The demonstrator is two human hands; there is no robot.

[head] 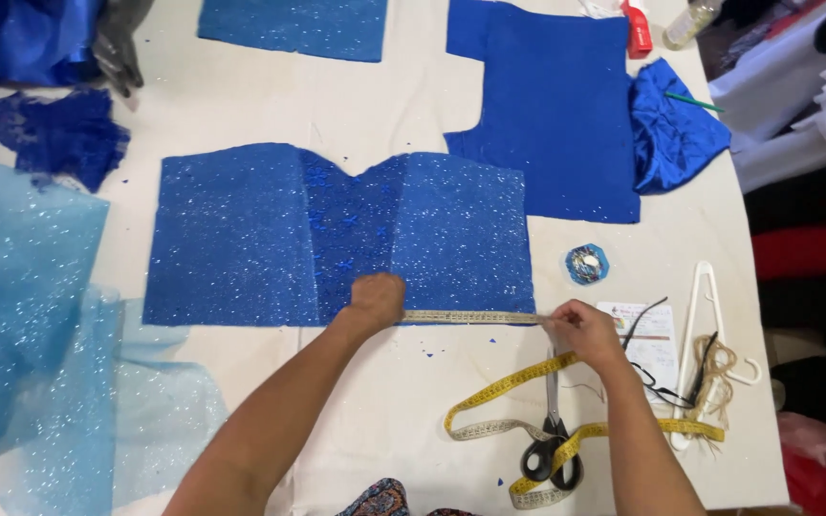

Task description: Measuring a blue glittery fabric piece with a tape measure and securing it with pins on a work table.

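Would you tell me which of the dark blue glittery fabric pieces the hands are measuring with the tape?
The wide notched-top piece nearest the person: left hand and right hand stretch the measuring tape along its bottom edge; the others lie farther up, untouched.

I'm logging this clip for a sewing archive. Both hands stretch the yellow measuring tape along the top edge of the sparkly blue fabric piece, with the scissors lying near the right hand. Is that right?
Not quite. The head view shows the left hand and right hand stretching the measuring tape along the bottom edge of the sparkly blue fabric piece, not the top. The scissors do lie near the right hand.
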